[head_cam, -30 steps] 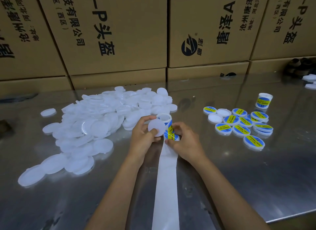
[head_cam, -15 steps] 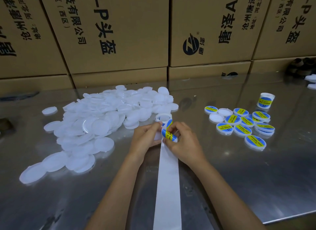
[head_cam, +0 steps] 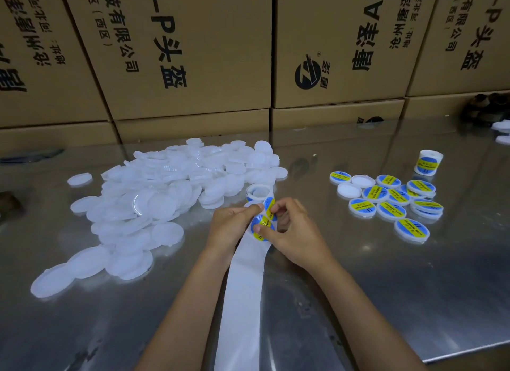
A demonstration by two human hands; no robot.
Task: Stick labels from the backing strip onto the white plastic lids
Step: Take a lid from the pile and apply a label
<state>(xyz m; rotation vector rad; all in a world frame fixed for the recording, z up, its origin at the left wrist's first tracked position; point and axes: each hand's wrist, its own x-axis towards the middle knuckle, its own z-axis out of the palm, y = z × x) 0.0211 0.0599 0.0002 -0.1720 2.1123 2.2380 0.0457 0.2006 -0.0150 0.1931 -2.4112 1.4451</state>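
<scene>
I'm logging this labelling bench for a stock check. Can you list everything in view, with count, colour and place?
unlabelled lids: large heap, too many to count, white, left of table
labelled lids: about a dozen, blue and yellow labels, right cluster, with two plain white ones
backing strip: one, white, running from the hands toward the camera
label roll: one, behind the hands
second label roll: one, far right
cardboard boxes: stacked, brown, behind the table
table: one, shiny metal
left hand: grip on a label
right hand: grip on the label
</scene>
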